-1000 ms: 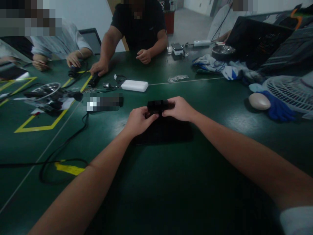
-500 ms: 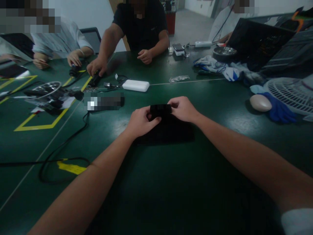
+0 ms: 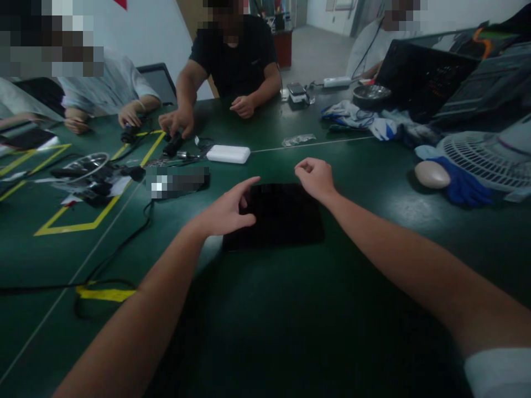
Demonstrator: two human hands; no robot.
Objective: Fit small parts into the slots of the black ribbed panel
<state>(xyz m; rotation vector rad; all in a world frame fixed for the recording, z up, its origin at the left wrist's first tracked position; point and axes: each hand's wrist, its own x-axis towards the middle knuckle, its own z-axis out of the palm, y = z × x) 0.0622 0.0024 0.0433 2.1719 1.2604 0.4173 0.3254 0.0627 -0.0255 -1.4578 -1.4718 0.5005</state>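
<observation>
A flat black sheet-like thing [image 3: 282, 218] lies on the green table in front of me, too dark to tell its kind. My left hand [image 3: 230, 209] is open at its left edge, thumb and fingers spread apart over the near-left part. By the far right corner is my right hand [image 3: 317, 178], its fingers curled together. Nothing shows between those fingers, and the palm is turned away from view.
Beyond the sheet lie a white power bank [image 3: 228, 154] and a partly blurred-out dark device [image 3: 180, 183] with a cable. A white fan [image 3: 477, 157], blue glove [image 3: 473, 182] and pale oval object [image 3: 432, 174] are at right. Across the table, a person's hand [image 3: 178, 121] holds a dark object.
Both hands have let go of the black raised piece between them and moved apart. That piece no longer stands up; only the flat black sheet shows. The view has tilted slightly up.
</observation>
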